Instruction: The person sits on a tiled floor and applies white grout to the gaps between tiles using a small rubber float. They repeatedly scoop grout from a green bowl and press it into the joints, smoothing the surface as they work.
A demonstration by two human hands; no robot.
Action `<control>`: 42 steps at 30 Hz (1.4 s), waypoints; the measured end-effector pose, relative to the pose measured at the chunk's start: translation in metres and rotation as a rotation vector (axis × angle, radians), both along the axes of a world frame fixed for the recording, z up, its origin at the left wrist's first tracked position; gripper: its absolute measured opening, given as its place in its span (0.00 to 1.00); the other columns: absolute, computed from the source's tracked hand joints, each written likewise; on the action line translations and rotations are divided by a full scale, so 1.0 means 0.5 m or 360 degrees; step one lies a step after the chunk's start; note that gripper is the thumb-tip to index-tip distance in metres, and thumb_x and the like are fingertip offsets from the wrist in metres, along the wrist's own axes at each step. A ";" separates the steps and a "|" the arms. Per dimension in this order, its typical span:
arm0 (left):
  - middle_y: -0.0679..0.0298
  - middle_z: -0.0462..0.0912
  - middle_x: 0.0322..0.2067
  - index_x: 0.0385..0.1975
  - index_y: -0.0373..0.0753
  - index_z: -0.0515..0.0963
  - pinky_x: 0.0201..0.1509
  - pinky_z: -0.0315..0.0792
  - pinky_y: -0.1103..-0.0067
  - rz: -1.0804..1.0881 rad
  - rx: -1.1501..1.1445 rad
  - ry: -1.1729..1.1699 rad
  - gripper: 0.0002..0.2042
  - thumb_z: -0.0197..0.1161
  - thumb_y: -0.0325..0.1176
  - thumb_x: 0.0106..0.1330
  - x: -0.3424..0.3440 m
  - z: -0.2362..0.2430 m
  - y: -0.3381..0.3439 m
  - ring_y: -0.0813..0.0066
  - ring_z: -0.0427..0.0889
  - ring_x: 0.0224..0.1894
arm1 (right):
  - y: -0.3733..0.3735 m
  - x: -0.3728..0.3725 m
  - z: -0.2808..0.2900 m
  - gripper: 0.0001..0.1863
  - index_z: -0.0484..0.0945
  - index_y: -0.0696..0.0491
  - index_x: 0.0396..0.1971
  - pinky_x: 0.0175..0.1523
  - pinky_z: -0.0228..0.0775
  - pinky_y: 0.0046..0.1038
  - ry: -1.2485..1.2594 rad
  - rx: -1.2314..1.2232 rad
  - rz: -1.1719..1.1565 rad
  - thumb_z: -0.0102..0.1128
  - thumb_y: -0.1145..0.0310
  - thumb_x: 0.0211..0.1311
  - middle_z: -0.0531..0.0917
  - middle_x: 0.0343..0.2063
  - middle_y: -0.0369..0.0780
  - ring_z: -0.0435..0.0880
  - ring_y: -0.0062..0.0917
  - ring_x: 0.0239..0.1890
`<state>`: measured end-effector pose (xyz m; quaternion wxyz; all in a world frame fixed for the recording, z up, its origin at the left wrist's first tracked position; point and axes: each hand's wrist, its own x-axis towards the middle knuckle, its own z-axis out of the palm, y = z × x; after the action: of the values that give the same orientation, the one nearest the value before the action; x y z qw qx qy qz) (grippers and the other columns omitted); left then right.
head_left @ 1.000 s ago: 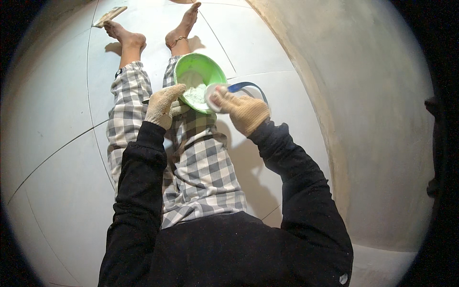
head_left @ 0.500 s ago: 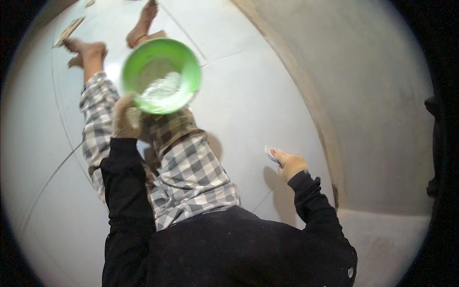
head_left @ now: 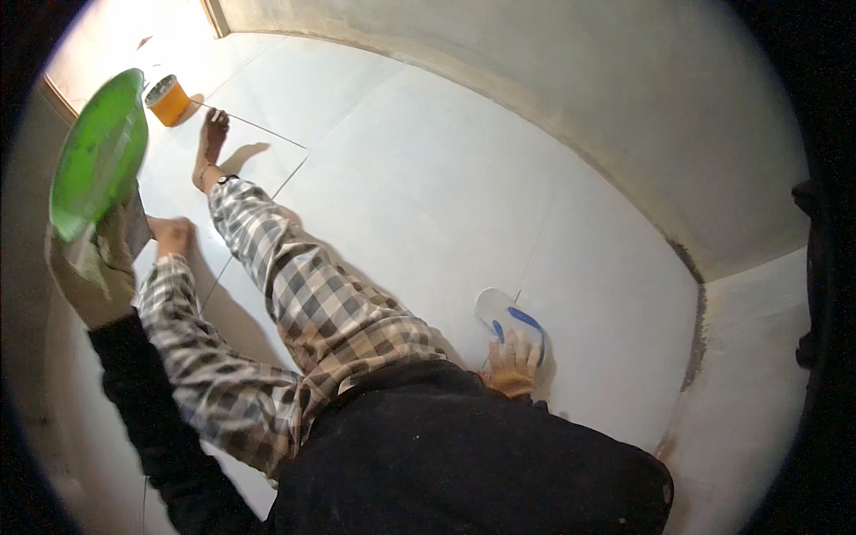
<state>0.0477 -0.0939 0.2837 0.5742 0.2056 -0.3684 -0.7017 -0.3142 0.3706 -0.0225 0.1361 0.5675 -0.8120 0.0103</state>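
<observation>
My left hand, in a pale glove, is closed on the lower edge of a green basin. The basin is raised and tilted at the far left; its contents are hard to make out. My right hand, in a tan knit glove, is down at the floor beside my hip, on a white flip-flop with blue straps. Its fingers reach along the sole between the straps, and the hand has hold of it. How far the fingers go under the straps is unclear.
My legs in checked trousers stretch over pale floor tiles with dark joints. An orange bucket stands beyond my bare feet. A grey wall curves along the right, with a rough brownish strip at its base.
The basin has swung left with my left hand and tipped more edge-on. My right hand has come closer to my body with the flip-flop. The view has turned; the bucket now shows.
</observation>
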 end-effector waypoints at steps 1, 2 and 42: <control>0.43 0.58 0.62 0.63 0.31 0.54 0.60 0.72 0.71 -0.0102 -0.0007 0.0007 0.32 0.59 0.37 0.63 0.017 0.040 -0.017 0.57 0.65 0.62 | 0.005 0.007 -0.034 0.32 0.71 0.55 0.57 0.62 0.46 0.63 -0.0002 0.0022 -0.0099 0.45 0.46 0.62 0.69 0.58 0.56 0.61 0.54 0.64; 0.42 0.58 0.62 0.63 0.30 0.54 0.61 0.71 0.71 -0.0178 -0.0058 0.0027 0.33 0.59 0.37 0.63 0.040 0.070 -0.026 0.56 0.64 0.63 | -0.008 0.008 -0.068 0.34 0.70 0.56 0.58 0.64 0.41 0.65 0.0069 -0.0112 -0.0151 0.44 0.44 0.62 0.67 0.59 0.57 0.58 0.55 0.66; 0.42 0.52 0.65 0.64 0.25 0.47 0.68 0.63 0.63 -0.1557 0.0336 0.0189 0.37 0.57 0.29 0.56 -0.162 0.307 -0.158 0.49 0.53 0.68 | -0.202 0.004 -0.008 0.21 0.74 0.55 0.45 0.67 0.52 0.45 -0.0335 -0.0403 -0.0732 0.61 0.59 0.55 0.63 0.64 0.48 0.63 0.43 0.63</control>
<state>-0.0334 -0.1730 0.4374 0.1740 0.0256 -0.3153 -0.9326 -0.3120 0.2695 -0.0265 0.1196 0.3425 -0.9214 0.1393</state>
